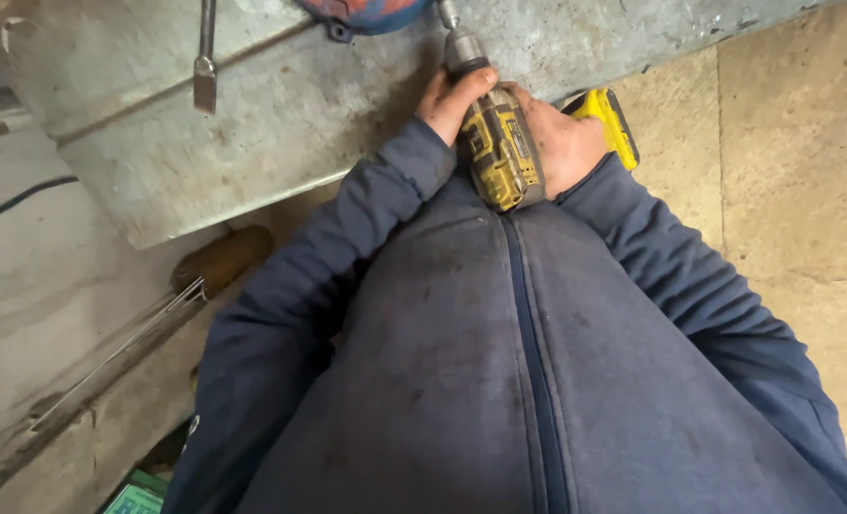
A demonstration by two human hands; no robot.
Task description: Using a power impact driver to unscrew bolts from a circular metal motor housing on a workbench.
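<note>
Both arms reach forward toward twelve o'clock in dark blue sleeves, elbows spread out to eight and four o'clock. The left hand [454,98] curls with its thumb laid on top, fingers closed. The right hand [564,143] sits just beside it at three o'clock, fist clenched, knuckles up.
</note>
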